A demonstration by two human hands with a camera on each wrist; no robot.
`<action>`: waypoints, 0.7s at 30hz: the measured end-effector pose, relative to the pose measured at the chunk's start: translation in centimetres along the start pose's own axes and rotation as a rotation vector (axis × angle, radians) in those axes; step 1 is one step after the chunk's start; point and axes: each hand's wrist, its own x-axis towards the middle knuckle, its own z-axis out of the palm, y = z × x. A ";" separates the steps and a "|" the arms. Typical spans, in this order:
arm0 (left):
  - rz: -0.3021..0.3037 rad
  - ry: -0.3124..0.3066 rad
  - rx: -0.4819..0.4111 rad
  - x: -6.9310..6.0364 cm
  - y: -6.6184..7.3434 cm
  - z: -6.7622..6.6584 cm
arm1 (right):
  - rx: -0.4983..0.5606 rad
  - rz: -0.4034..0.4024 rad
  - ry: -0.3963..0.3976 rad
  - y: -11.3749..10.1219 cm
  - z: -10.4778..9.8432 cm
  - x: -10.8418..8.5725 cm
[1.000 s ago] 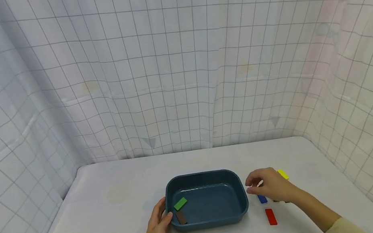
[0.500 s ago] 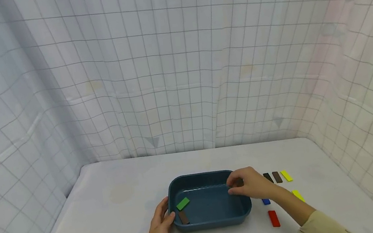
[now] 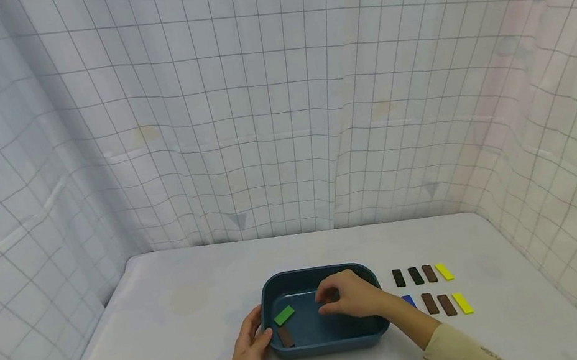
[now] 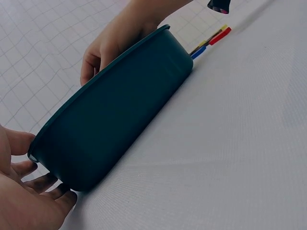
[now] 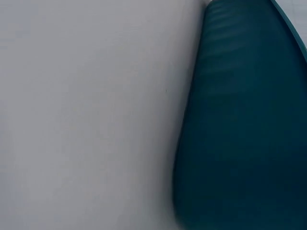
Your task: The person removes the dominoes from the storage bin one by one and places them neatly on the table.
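Note:
A dark teal rectangular basin [image 3: 326, 348] stands on the white table. Inside, near its left wall, lie a green block [image 3: 284, 315] and a brown block [image 3: 285, 336]. My left hand [image 3: 245, 357] grips the basin's left end, thumb at the rim and fingers against the outer wall, as the left wrist view shows. My right hand [image 3: 349, 296] is over the basin's inside, fingers loosely bent, with a gap between thumb and index finger and no block visible there. Only the basin's outer wall [image 5: 240, 134] and white cloth show in the right wrist view.
Right of the basin, small flat blocks lie in rows: black [image 3: 398, 278], brown [image 3: 430, 273], yellow [image 3: 444, 272] and blue [image 3: 408, 301] among them. A red block [image 4: 220, 36] shows in the left wrist view. Gridded white curtains [image 3: 283, 143] enclose the table.
My right hand has moved left from beside the blocks, across the basin's right rim, to over its inside. The sleeve now covers the red block in the head view. My left hand keeps its hold.

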 end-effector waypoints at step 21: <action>-0.011 -0.020 -0.007 0.2 0.0 -0.3 | -0.058 -0.010 -0.067 0.1 4.4 6.4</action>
